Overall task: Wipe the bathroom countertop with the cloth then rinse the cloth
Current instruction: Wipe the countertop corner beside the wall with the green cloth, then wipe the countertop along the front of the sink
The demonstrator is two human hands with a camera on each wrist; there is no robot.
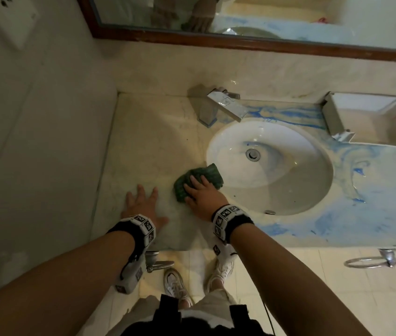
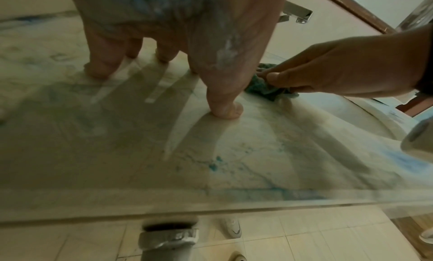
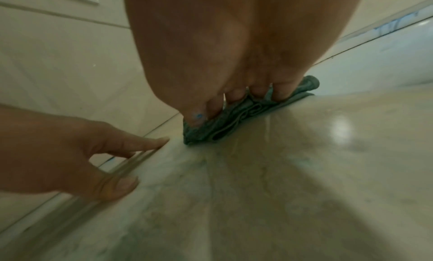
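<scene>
A bunched green cloth (image 1: 212, 174) (image 2: 262, 92) (image 3: 236, 117) lies on the beige marble countertop (image 1: 153, 141), at the left rim of the white sink (image 1: 289, 180). My right hand (image 1: 200, 191) (image 3: 234, 61) presses down on it, fingers spread over the top and the thumb at its near edge. My left hand (image 1: 143, 202) (image 2: 164, 43) rests flat on the counter just left of the cloth, its fingers spread and holding nothing. Blue smears (image 1: 362, 170) cover the counter right of and behind the sink. The counter under my hands looks mostly wiped, with faint blue specks.
A chrome faucet (image 1: 223, 105) stands behind the sink. A metal tissue holder (image 1: 366, 117) sits at the back right. A wood-framed mirror (image 1: 265, 44) runs along the back wall. A towel ring (image 1: 369, 261) hangs under the counter's front edge. A wall bounds the counter on the left.
</scene>
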